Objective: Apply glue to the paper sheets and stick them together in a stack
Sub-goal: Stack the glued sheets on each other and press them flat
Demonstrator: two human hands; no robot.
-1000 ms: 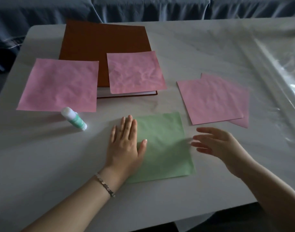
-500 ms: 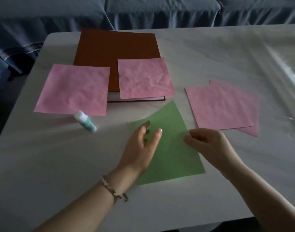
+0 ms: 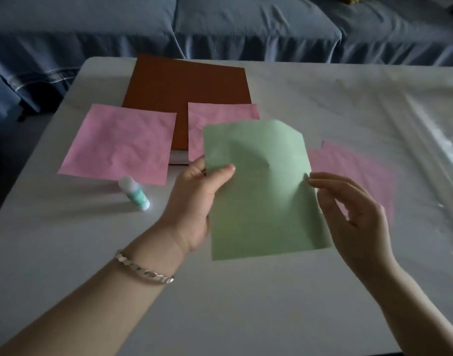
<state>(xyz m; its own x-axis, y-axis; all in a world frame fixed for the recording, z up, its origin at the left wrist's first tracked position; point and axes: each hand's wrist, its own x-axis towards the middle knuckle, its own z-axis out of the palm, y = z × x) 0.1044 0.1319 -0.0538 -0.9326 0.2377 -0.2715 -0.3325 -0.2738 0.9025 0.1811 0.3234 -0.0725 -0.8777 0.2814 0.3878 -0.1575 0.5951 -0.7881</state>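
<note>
Green sheet [image 3: 261,191], long axis near-to-far, between left hand [image 3: 197,199] and right hand [image 3: 353,214]

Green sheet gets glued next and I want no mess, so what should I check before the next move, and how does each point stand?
1. Green sheet held clear of the table: ok.
2. Left hand and right hand both hold its edges: ok.
3. A hand free for the glue stick: not ok.
4. Glue stick within reach on the table: ok.
5. Glue stick uncapped: cannot tell.
</note>
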